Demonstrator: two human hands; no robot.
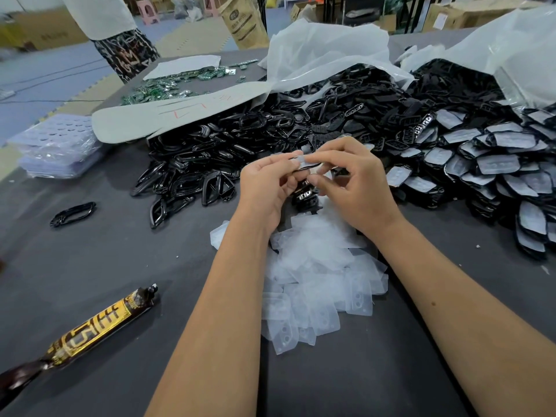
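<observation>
Held item: black shell [307, 167] with a pale film [298, 160] on its upper face. It sits at the centre of your view, raised off the table and spanning both hands.
Left hand [264, 188]: fingers curled, thumb and forefinger pinching the shell's left end.
Right hand [358, 188]: thumb and fingertips pinching the right end, on the film.
Loose films [316, 281]: translucent heap at 6 o'clock from your hands, lying between your forearms.
Covered shells [496, 176]: pile of black pieces with pale film on them, at 3 o'clock.
Black frames [210, 152]: large pile at 10 to 11 o'clock.
Single frame [73, 214]: at 9 o'clock, well apart from the pile.
Tube [90, 329]: brown and gold, at 8 o'clock, lying slantwise.
Circuit boards [168, 85]: green scatter, far off at 11 o'clock.
Clear trays [57, 145]: stack at 10 o'clock, near the table's edge.
White bags [325, 52]: at 12 o'clock, draped behind the piles.
Table [90, 266]: dark grey top that carries everything listed.
</observation>
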